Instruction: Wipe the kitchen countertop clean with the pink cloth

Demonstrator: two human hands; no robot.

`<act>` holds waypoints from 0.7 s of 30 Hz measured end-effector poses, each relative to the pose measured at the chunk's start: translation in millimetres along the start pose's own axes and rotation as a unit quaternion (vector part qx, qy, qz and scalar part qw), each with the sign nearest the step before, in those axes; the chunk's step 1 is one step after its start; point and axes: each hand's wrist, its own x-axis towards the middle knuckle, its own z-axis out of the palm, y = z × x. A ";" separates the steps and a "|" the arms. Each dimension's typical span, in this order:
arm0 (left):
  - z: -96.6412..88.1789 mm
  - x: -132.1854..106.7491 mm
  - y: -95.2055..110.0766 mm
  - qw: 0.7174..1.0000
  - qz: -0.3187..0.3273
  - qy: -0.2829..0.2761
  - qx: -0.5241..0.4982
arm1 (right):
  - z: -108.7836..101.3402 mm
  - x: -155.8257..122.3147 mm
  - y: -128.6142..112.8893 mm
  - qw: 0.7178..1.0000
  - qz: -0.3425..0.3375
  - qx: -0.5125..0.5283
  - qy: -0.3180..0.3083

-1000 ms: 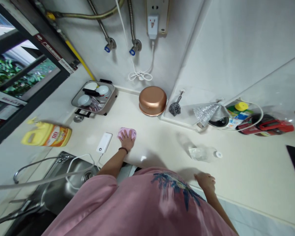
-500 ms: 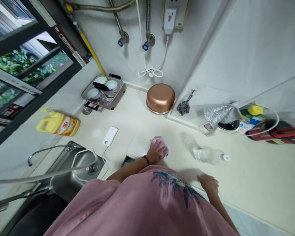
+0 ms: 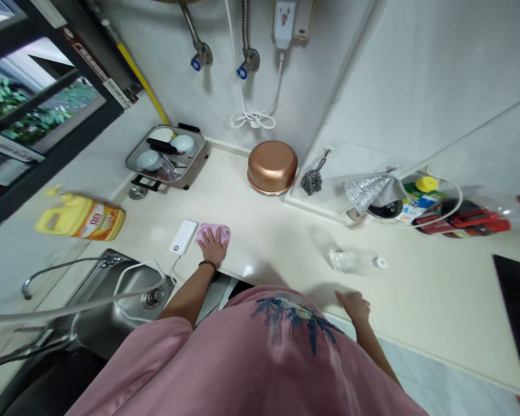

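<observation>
My left hand (image 3: 214,248), with a dark band at the wrist, presses a folded pink cloth (image 3: 219,231) onto the pale countertop (image 3: 268,231). Its fingers are spread over the cloth and hold it against the surface. Just left of the cloth lies a white power bank (image 3: 184,237) with a cable plugged in. My right hand (image 3: 355,306) rests at the counter's front edge, fingers curled in and thumb out, with nothing seen in it. Beyond that hand, a clear plastic bottle (image 3: 355,262) with a white cap lies on its side.
At left are a steel sink (image 3: 108,294) and a yellow detergent jug (image 3: 84,219). Along the back stand an electric pan (image 3: 195,159) holding bowls and an upturned copper-coloured pot (image 3: 273,167). A steel scourer (image 3: 312,182) hangs at the wall; a black cooktop (image 3: 517,312) is at right.
My left hand has slid the pink cloth leftward across the counter, to beside the power bank. My right hand stays at the counter edge. The view has shifted slightly.
</observation>
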 end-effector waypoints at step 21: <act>34.7 -51.7 18.5 0.986 0.165 0.029 -0.014 | -50.7 41.0 -91.0 0.930 -0.159 0.329 0.039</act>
